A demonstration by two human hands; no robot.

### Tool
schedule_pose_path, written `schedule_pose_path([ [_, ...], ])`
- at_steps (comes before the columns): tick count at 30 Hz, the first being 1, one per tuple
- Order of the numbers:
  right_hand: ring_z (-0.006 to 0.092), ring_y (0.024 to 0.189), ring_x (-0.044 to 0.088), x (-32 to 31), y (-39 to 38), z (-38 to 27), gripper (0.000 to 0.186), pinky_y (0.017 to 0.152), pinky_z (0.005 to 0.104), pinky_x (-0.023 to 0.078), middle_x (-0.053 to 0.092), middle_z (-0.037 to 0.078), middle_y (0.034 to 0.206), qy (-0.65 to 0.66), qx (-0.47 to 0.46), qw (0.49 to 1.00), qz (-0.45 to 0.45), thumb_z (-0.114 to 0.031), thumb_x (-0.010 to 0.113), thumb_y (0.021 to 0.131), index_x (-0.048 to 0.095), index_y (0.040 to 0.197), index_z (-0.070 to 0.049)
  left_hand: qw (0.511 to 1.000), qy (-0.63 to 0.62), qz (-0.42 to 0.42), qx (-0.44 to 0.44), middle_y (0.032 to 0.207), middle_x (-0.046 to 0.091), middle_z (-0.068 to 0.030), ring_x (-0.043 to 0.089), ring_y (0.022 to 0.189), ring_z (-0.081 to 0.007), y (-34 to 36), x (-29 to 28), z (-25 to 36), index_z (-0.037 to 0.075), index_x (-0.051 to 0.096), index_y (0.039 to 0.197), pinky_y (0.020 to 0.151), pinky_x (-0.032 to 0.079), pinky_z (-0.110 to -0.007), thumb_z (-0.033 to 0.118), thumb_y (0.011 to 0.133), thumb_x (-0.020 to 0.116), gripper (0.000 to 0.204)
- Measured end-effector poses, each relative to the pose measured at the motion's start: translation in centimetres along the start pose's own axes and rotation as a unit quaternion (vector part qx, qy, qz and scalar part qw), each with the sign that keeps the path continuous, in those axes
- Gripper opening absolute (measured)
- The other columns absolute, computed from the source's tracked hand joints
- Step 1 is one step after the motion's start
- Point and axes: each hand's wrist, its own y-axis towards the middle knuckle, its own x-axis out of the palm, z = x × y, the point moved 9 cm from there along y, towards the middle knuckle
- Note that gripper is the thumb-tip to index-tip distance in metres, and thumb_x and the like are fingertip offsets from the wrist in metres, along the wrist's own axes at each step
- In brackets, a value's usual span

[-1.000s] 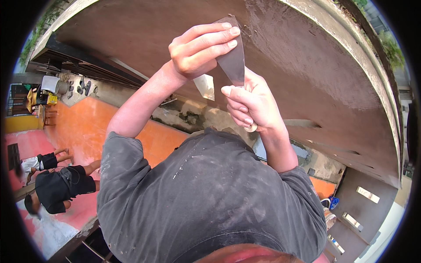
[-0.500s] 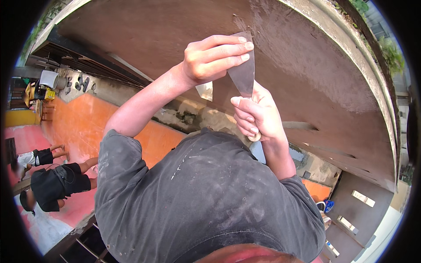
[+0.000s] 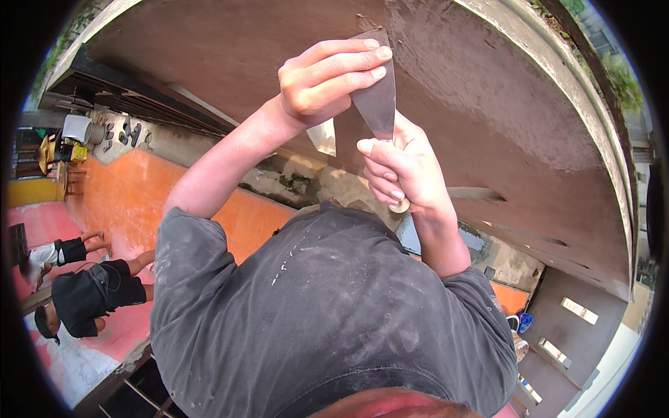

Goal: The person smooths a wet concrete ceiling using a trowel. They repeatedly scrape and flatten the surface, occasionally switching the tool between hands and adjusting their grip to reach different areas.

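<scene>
A putty knife (image 3: 377,104) with a broad metal blade is held up against a brown plastered wall (image 3: 481,90). My right hand (image 3: 406,167) is closed around its handle, whose pale butt end shows below the fist. Several fingers of my left hand (image 3: 324,78) lie straight and close together across the blade, pressing near its wide edge. The left thumb is hidden. Beside the blade, part of the wall looks rougher and lighter, with a small ridge of material at the blade's edge.
Two people in dark shorts (image 3: 97,296) are on the pink and orange floor (image 3: 139,191) at the left. Footwear (image 3: 129,131) and a bucket (image 3: 96,132) stand farther off. A dark metal grille (image 3: 139,94) is left of the wall; a wall with slots (image 3: 578,311) is at lower right.
Both hands and the putty knife have slid a little up the wall and slightly left. The grip of each hand looks the same.
</scene>
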Motion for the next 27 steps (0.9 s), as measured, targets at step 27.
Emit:
schedule_pose_path([
  [27,0.0053,0.037,0.038,-0.7,-0.4,0.9,0.041,0.035,0.0248,0.034,0.043,-0.004,0.058,0.025,-0.009,1.0,0.007,-0.003,0.058,0.101,0.049,0.141,0.001,0.999,-0.023,-0.029,0.006,0.108,0.081,-0.0054,0.078,0.102,-0.0224,-0.7,0.7,0.4,0.007,0.078,0.09,0.084,0.067,-0.031,-0.002,0.069,0.083,0.023],
])
